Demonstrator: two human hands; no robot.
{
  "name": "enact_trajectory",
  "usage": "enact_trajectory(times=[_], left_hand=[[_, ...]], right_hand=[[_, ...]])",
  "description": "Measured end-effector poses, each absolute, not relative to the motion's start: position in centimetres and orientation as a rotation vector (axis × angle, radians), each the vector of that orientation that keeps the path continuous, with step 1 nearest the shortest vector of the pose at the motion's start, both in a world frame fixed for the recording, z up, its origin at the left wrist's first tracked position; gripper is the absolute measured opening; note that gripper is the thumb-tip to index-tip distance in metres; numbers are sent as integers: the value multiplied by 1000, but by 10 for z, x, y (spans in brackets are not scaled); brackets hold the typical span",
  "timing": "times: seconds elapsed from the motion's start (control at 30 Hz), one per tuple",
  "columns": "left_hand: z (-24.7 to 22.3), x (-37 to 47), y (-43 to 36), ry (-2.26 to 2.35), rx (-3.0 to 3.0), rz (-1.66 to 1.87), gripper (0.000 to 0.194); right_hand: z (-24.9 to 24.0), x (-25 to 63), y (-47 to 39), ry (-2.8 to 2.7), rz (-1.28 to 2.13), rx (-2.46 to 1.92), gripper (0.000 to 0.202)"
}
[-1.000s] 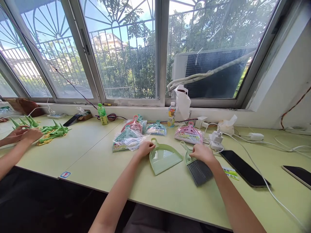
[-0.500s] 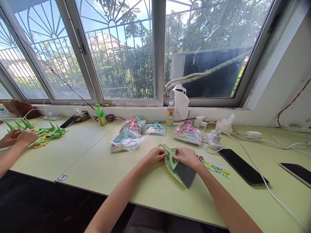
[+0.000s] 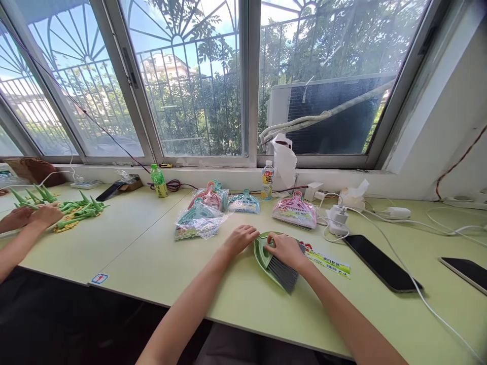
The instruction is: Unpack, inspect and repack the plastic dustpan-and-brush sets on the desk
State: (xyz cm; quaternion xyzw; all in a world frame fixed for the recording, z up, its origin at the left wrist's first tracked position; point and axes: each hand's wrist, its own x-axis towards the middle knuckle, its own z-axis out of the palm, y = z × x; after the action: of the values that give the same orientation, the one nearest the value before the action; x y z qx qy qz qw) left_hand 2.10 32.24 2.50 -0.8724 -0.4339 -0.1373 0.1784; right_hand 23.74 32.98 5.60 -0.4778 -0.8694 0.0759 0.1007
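Note:
A light green dustpan (image 3: 259,259) lies on the table in front of me, with a small green-handled hand brush (image 3: 283,274) on top of it. The brush's grey bristles point toward the near right. My right hand (image 3: 286,249) has its thumb and fingers pinched on the brush handle. At the dustpan's handle end, my left hand (image 3: 241,240) is closed, its fingertips on the handle, which they partly hide. Just right of my right hand lies a printed label card (image 3: 330,264), its left part partly behind that hand.
Wrapped dustpan sets (image 3: 198,219) sit farther back, with a pink one (image 3: 294,210) to the right. Two bottles stand near the sill. A black phone (image 3: 382,263), a charger (image 3: 337,220) and white cables lie right. At left, another person's hands (image 3: 45,215) handle green pieces.
The brush and dustpan have turned slightly, and the bristles have shifted a little left. The label card has also slid left. My left fingers have moved over the dustpan's handle end.

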Motion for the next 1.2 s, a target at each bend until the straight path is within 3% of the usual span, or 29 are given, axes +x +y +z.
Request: enact_trajectory(times=[0.6,1.2], left_hand=[[34,14,317,-1038,-2403,-377,42],[15,21,326,-864,-2241,-228,34]], right_hand=[[62,243,334,-2452,370,-1314,21],[43,247,354,-2425,524,-1293,21]])
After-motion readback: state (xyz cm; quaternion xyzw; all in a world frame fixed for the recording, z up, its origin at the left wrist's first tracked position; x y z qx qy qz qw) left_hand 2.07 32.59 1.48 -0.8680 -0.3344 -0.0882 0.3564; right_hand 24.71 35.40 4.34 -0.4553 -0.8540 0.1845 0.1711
